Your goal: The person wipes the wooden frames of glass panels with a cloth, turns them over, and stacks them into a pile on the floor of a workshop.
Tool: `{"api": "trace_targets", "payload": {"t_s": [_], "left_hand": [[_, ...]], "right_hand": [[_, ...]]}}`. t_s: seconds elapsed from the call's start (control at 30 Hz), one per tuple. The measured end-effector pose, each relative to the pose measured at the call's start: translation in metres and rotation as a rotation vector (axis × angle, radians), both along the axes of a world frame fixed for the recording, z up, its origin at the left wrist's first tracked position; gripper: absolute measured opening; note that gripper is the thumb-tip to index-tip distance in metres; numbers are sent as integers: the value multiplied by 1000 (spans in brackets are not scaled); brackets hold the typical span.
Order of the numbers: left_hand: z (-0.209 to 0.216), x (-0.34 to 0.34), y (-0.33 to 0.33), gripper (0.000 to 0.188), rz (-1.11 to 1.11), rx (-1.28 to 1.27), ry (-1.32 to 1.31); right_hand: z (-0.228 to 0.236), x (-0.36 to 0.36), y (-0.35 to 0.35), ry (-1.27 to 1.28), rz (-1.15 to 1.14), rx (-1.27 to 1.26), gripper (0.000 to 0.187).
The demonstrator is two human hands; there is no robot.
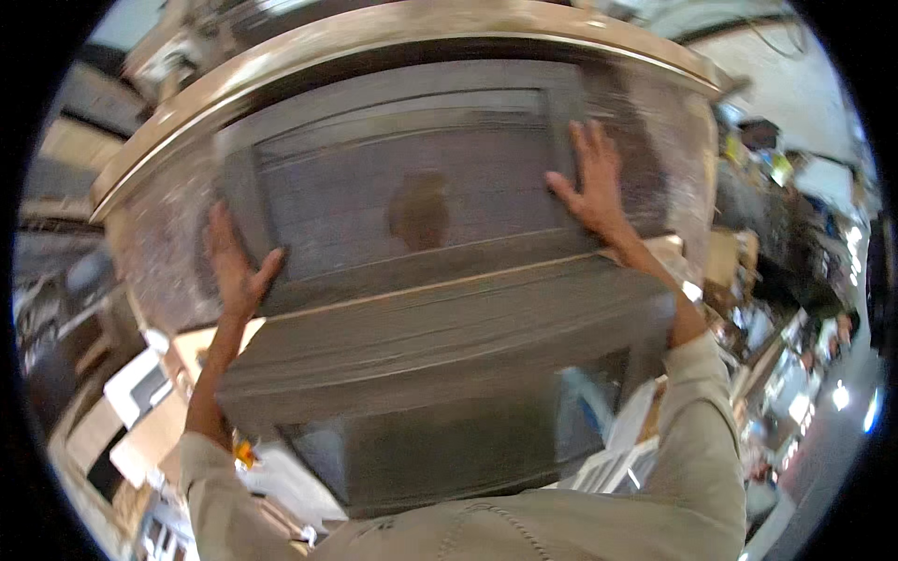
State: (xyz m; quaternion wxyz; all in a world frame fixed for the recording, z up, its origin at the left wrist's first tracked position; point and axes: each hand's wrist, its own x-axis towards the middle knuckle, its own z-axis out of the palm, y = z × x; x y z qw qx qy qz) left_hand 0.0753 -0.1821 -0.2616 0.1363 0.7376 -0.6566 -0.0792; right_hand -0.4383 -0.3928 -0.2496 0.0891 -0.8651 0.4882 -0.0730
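Head view: dark, framed panel (346, 201)

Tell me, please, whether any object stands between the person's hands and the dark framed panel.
Nothing visible does: the left hand and the right hand appear to rest directly at opposite side edges of the dark framed panel. Blur leaves exact contact unclear.

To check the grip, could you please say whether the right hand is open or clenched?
Open: the right hand has fingers extended, thumb apart, at the wooden frame.
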Motion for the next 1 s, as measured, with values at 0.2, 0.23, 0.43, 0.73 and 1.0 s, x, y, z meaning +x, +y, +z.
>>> {"api": "trace_targets", "payload": {"t_s": [0.2,0.23,0.43,0.73,1.0], "left_hand": [[13,-12,-18,94,-49,-46,-12],[14,-12,-17,94,-47,-48,-16],[14,-10,-14,94,-37,-57,-12],[11,-5,-12,98,-43,-62,-33],[25,-8,-18,109,2,35,-20]], "right_hand": [[-1,-2,4,-109,-7,-37,79],[0,-1,5,-113,-7,-37,78],[1,1,5,-106,1,-40,78],[6,4,2,-70,-13,-25,78],[10,6,6,-84,-40,5,76]]}}
